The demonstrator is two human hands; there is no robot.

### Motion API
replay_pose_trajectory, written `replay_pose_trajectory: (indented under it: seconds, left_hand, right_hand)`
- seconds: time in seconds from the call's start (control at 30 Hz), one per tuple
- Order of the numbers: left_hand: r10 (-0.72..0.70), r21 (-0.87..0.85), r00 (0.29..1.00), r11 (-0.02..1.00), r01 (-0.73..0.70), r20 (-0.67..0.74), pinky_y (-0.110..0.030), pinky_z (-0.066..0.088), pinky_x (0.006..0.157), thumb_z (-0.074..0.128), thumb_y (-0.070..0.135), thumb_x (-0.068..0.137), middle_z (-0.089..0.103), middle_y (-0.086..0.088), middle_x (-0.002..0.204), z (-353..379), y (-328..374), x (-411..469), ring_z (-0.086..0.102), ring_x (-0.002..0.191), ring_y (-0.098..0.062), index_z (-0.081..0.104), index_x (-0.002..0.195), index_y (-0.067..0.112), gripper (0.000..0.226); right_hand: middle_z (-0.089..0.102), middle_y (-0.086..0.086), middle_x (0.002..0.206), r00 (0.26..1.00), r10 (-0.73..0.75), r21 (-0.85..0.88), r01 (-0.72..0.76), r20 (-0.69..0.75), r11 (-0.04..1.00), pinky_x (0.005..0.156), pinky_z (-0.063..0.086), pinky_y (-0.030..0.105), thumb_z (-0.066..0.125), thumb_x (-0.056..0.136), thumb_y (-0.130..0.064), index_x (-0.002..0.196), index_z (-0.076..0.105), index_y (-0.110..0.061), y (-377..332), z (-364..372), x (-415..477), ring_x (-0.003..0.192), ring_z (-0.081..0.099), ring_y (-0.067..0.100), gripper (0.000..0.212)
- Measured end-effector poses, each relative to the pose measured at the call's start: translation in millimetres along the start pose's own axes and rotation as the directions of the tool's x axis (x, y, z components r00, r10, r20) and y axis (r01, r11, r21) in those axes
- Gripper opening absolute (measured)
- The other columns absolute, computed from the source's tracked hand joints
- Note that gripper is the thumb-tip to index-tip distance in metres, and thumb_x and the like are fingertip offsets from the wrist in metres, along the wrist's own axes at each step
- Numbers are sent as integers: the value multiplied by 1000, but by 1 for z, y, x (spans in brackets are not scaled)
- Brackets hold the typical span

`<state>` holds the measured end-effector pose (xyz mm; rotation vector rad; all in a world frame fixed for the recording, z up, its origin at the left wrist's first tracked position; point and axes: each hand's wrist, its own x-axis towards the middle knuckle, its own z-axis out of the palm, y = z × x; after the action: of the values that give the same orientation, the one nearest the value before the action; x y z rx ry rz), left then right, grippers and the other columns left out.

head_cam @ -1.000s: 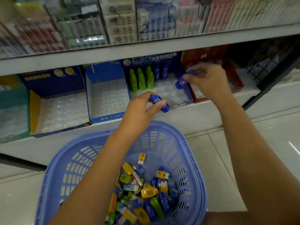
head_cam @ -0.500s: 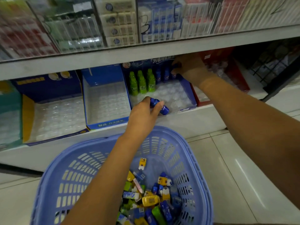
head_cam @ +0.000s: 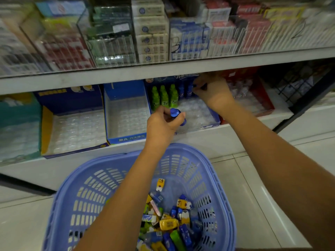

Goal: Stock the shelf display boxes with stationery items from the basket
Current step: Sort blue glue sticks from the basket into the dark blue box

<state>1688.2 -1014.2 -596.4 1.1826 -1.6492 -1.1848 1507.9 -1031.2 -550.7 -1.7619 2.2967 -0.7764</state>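
Blue bottle [head_cam: 176, 114], glossy with a rounded cap (mini soda-bottle shape), is gripped in the left hand [head_cam: 163, 125] at 12 o'clock above the basket [head_cam: 76, 196]. Right hand [head_cam: 213, 93], at 1 o'clock, pinches a second bottle [head_cam: 196, 86] in the back row of the display box [head_cam: 215, 122].

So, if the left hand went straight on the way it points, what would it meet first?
Probably the clear plastic tray in the blue display box: the left hand, gripping a small blue bottle, points forward over its front edge. The green bottles stand further back. Depth is unclear.
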Motion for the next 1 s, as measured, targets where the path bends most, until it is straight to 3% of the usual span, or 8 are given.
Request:
replay_pose_trajectory:
  seconds: [0.07, 0.13, 0.33, 0.43, 0.57, 0.67, 0.77, 1.0]
  left_hand:
    - [77, 27, 997, 997, -76, -15, -7, 41, 53, 73, 29, 81, 57, 12, 70, 1, 1, -3, 54, 62, -1, 46, 72, 30, 28]
    - [145, 77, 989, 987, -144, -9, -11, 45, 55, 75, 33, 79, 57, 11, 70, 1, 3, -7, 56, 62, 1, 47, 75, 28, 28]
    - [176, 63, 984, 982, -177, 24, -6, 47, 65, 77, 32, 77, 58, 18, 79, 3, 7, -11, 57, 75, 11, 56, 90, 24, 26]
    - [146, 5, 986, 989, -146, 79, -7, 49, 71, 75, 29, 79, 64, 18, 86, 0, 10, -10, 61, 81, 7, 65, 101, 23, 25]
    - [89, -85, 981, 994, -75, 172, -26, 56, 80, 67, 21, 87, 71, -1, 90, -3, 14, -5, 67, 84, -11, 69, 104, 17, 18]
    - [27, -326, 938, 941, 94, 346, -27, 57, 81, 54, 15, 95, 73, 0, 90, -5, 16, -2, 69, 88, -12, 69, 97, 19, 15]
    - [29, -433, 892, 881, 191, 452, -20, 55, 74, 47, 15, 98, 74, 4, 93, -8, 14, 3, 69, 91, -10, 66, 101, 17, 19]
    - [-32, -389, 923, 901, 193, 382, -22, 54, 77, 44, 17, 100, 68, -4, 103, -2, 14, 6, 67, 90, -10, 60, 109, 13, 19]
  right_hand:
    - [72, 6, 90, 989, -34, 334, -16, 144, 942, 64, 50, 24, 65, 87, -27, 93, 69, -17, -14, -10, -25, 70, 63, 10, 12]
    - [73, -6, 79, 940, -156, 503, -19, 304, 864, 59, 53, 21, 70, 82, -33, 90, 71, -27, -25, -21, -46, 64, 65, 4, 10]
    - [74, -6, 86, 931, -157, 414, 7, 329, 910, 81, 55, 24, 76, 77, -23, 105, 71, -18, -24, -30, -59, 82, 70, 8, 29]
    - [73, -6, 88, 929, -129, 453, -46, 348, 890, 78, 54, 18, 73, 80, -21, 106, 70, -19, -17, -34, -58, 83, 70, 4, 26]
    - [72, 7, 96, 937, -111, 516, -81, 331, 853, 72, 54, 14, 71, 81, -17, 105, 68, -16, -16, -34, -55, 84, 68, 10, 24]
    - [71, -5, 103, 915, -140, 520, -85, 379, 850, 80, 55, 19, 66, 85, -20, 116, 65, -21, -16, -40, -54, 91, 68, 6, 31]
    - [71, -16, 82, 909, -155, 558, -98, 388, 824, 62, 49, 12, 62, 88, -19, 113, 65, -22, -14, -44, -50, 67, 61, -5, 26]
    - [71, 4, 99, 938, -90, 629, -151, 335, 763, 79, 55, 14, 72, 79, -13, 98, 68, -20, -14, -27, -33, 85, 68, 5, 21]
